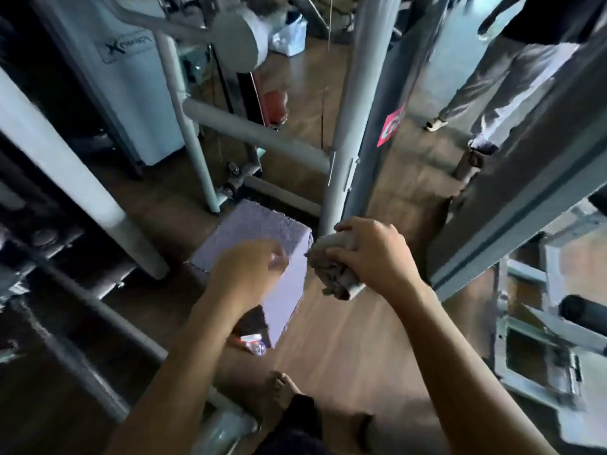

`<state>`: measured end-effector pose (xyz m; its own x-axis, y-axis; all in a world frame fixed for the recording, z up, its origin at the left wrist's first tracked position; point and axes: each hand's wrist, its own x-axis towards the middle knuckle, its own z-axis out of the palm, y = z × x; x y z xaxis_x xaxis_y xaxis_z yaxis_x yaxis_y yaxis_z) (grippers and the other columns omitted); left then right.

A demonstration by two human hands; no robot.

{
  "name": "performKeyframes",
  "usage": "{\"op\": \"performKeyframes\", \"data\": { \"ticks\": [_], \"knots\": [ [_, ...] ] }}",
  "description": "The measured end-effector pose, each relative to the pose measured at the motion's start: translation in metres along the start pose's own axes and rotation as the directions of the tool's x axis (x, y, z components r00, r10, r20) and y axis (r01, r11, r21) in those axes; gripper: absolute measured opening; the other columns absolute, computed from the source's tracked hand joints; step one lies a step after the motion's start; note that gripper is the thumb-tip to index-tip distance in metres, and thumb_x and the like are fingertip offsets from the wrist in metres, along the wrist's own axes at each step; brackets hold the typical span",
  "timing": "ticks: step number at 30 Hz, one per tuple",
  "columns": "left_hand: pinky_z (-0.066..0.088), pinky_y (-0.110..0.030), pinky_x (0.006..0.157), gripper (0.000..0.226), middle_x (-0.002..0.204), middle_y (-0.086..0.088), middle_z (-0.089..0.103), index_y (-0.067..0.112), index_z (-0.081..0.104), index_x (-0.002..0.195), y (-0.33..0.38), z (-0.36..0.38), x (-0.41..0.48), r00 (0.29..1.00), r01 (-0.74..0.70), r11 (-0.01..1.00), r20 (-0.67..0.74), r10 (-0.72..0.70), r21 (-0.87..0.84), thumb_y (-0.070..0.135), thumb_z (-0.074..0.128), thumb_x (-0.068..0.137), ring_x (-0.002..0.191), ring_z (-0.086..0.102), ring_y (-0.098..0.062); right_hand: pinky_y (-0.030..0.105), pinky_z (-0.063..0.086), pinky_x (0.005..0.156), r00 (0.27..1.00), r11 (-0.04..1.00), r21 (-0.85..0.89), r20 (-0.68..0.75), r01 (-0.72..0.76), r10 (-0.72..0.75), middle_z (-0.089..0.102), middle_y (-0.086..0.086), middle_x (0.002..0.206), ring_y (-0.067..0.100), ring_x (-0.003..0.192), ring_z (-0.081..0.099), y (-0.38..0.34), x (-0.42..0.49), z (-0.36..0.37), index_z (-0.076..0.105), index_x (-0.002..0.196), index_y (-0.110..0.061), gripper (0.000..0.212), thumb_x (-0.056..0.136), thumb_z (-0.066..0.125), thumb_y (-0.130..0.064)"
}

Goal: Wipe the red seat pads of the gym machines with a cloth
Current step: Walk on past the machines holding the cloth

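A gym: grey steel machine frames (341,126), a white weight-stack shroud (138,93) and a wooden floor (345,339).

One cloth (330,274), grey-brown, dull fabric, crumpled into a thick wad. It sits at centre frame, slightly right, held up off the floor. The right hand (369,254) grips it from above, fingers curled over the top of the wad. Bunched folds stick out left of the hand and below it, and a rolled end pokes out at lower right.

One red pad (276,103), a small reddish rounded shape in the upper centre of the frame, blurred. Cannot tell whether it is a seat or a roller. It is well apart from the cloth, higher in the frame and further left.
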<state>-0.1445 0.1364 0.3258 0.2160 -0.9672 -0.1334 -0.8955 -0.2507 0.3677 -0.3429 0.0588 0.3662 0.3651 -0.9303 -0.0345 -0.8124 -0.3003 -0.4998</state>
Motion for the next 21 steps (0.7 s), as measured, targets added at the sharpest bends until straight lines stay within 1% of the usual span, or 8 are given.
{"op": "performKeyframes", "data": {
  "ticks": [3,5,7,12,16,18,19,21],
  "knots": [
    [0.037,-0.029,0.076,0.027,0.117,0.007,0.070,0.029,0.066,0.115,-0.018,-0.016,0.051,0.998,0.038,0.999,-0.056,-0.036,0.031,0.043,0.046,0.104,0.104,0.066,-0.018,0.033,0.047,0.085,0.999,1.000,-0.007,0.041,0.022,-0.022,0.072,-0.001,0.116,0.025,0.108,0.064,-0.008,0.062,0.006,0.068,0.121,-0.032,0.044,0.078,0.078,-0.038],
    [0.040,-0.030,0.075,0.024,0.113,0.006,0.072,0.028,0.067,0.112,-0.030,-0.025,0.075,0.992,0.052,0.996,-0.122,-0.043,0.066,0.041,0.049,0.102,0.100,0.068,-0.018,0.032,0.047,0.086,0.996,0.998,-0.013,0.078,0.055,-0.054,0.071,0.000,0.117,0.024,0.109,0.063,-0.015,0.098,0.012,0.068,0.124,-0.030,0.045,0.081,0.077,-0.037],
    [0.040,-0.031,0.077,0.024,0.111,0.006,0.073,0.028,0.068,0.111,-0.041,-0.034,0.094,0.983,0.091,0.992,-0.166,-0.075,0.088,0.040,0.050,0.102,0.098,0.068,-0.017,0.032,0.047,0.089,0.989,0.994,0.002,0.105,0.105,-0.105,0.071,0.001,0.118,0.023,0.110,0.063,-0.025,0.131,0.019,0.067,0.127,-0.028,0.045,0.084,0.077,-0.035],
    [0.046,-0.035,0.090,0.026,0.114,0.010,0.069,0.029,0.064,0.115,-0.068,-0.036,0.116,0.964,0.228,0.973,-0.146,-0.222,0.023,0.046,0.050,0.102,0.105,0.065,-0.015,0.029,0.044,0.091,0.939,0.964,0.062,0.220,0.257,-0.264,0.068,-0.001,0.122,0.021,0.114,0.061,-0.063,0.198,0.050,0.066,0.128,-0.028,0.046,0.084,0.075,-0.037],
    [0.051,-0.036,0.090,0.027,0.110,0.010,0.072,0.029,0.069,0.111,-0.091,-0.022,0.125,0.903,0.368,0.916,-0.173,-0.393,-0.161,0.049,0.057,0.096,0.105,0.067,-0.014,0.018,0.037,0.082,0.854,0.921,0.154,0.346,0.358,-0.389,0.068,-0.003,0.121,0.018,0.112,0.061,-0.093,0.235,0.079,0.067,0.126,-0.029,0.041,0.086,0.074,-0.034],
    [0.053,-0.033,0.087,0.032,0.105,0.010,0.073,0.027,0.069,0.106,-0.098,-0.016,0.129,0.865,0.429,0.860,-0.150,-0.480,-0.276,0.054,0.056,0.094,0.101,0.068,-0.013,0.017,0.040,0.084,0.808,0.902,0.234,0.403,0.362,-0.429,0.070,-0.002,0.116,0.016,0.108,0.063,-0.101,0.248,0.092,0.069,0.122,-0.028,0.037,0.086,0.073,-0.033],
    [0.053,-0.033,0.087,0.034,0.101,0.010,0.073,0.027,0.068,0.102,-0.099,-0.015,0.132,0.839,0.450,0.811,-0.136,-0.528,-0.373,0.056,0.054,0.093,0.099,0.069,-0.013,0.021,0.044,0.087,0.786,0.892,0.268,0.425,0.365,-0.449,0.071,-0.002,0.114,0.017,0.106,0.064,-0.103,0.256,0.098,0.069,0.122,-0.027,0.035,0.087,0.073,-0.033],
    [0.053,-0.035,0.088,0.031,0.091,0.009,0.071,0.024,0.066,0.095,-0.100,-0.008,0.140,0.761,0.471,0.632,-0.079,-0.644,-0.615,0.054,0.058,0.095,0.092,0.069,-0.013,0.029,0.048,0.090,0.746,0.877,0.335,0.470,0.343,-0.472,0.072,0.001,0.111,0.017,0.104,0.065,-0.104,0.271,0.108,0.070,0.121,-0.024,0.030,0.092,0.068,-0.031]
  ]
}}
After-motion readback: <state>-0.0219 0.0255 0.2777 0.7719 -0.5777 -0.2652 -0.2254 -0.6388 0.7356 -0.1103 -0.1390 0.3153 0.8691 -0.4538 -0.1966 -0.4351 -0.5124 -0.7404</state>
